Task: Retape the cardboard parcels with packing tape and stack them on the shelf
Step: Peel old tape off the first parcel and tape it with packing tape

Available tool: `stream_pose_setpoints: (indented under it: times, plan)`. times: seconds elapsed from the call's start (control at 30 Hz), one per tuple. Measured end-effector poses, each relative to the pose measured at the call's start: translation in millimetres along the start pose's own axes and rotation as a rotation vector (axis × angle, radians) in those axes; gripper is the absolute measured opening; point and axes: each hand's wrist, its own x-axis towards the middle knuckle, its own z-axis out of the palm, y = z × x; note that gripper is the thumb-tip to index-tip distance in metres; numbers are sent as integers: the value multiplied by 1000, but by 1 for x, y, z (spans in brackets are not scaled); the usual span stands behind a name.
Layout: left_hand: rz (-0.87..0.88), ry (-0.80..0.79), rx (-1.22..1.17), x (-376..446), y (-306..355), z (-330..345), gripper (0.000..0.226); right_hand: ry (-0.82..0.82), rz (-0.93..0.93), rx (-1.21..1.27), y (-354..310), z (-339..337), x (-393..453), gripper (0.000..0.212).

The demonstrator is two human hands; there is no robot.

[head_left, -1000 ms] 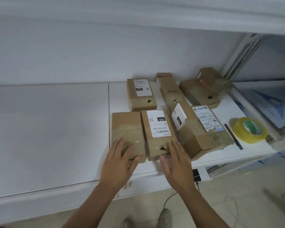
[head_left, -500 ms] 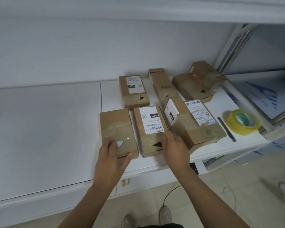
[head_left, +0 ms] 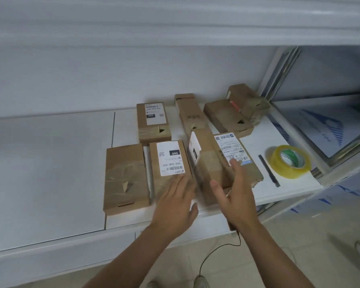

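Several brown cardboard parcels lie on the white shelf [head_left: 50,163]. In the front row a plain taped parcel [head_left: 125,175] sits at the left. Beside it lies a parcel with a white "060" label [head_left: 169,161], and my left hand [head_left: 175,204] rests flat on its near end, fingers straight. To the right, two parcels lean together; my right hand [head_left: 235,192] lies over the near end of this labelled pair [head_left: 214,163], fingers extended, thumb spread. A roll of yellowish packing tape [head_left: 290,162] lies at the shelf's right end.
More parcels sit behind: one with a label [head_left: 153,121], a narrow one [head_left: 190,113], and two stacked at the back right [head_left: 231,115]. A dark pen-like tool [head_left: 268,170] lies left of the tape. White boards with blue print [head_left: 328,129] stand further right. A cable hangs below the shelf edge.
My left hand has left the plain parcel and shifted right onto the "060" parcel. My right hand moved from that parcel's edge onto the leaning pair.
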Motion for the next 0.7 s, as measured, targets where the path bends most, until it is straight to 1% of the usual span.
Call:
stream_pose_setpoints:
  times: [0.03,0.07,0.1,0.13,0.2,0.23,0.27,0.3,0.37,0.4,0.43,0.47,0.53,0.57,0.63,0.7]
  plan:
    - [-14,-10,17,5,8,2,56,-60,43,123,11,1,-2,78]
    - [-48,-1,-10,10,15,4,56,-94,56,183,20,4,-3,81]
    - [-104,31,-102,14,23,2,55,-110,50,185,27,7,-5,79]
    - [-192,73,-252,17,30,0,54,-112,19,148,31,9,-8,73]
    - [-370,110,-573,26,43,-7,55,-94,-84,92,34,10,-11,65]
    - [-399,125,-665,32,50,-11,57,-82,-131,106,38,10,-10,62]
    - [-392,129,-686,39,56,-13,58,-54,-165,115,42,8,-9,61]
    - [-373,98,-657,47,60,-15,57,-7,-182,112,46,5,-7,60]
    - [-354,-33,-494,61,67,-17,51,81,-168,23,57,-5,4,54]
    - [-358,-84,-414,66,69,-16,48,97,-130,-76,63,-10,11,53]
    - [-370,-100,-365,69,72,-16,46,79,-73,-199,69,-14,18,58]
    - [-382,-84,-349,70,74,-14,46,21,-13,-314,75,-18,24,66]
    - [-405,-27,-392,69,78,-10,48,-126,68,-458,88,-24,32,81]
    - [-425,-12,-426,68,79,-8,49,-165,73,-488,94,-26,34,86]
    - [-505,9,-563,66,79,-6,48,-164,63,-493,101,-33,36,91]
    - [-618,76,-752,64,82,-2,46,-107,84,-464,107,-42,39,94]
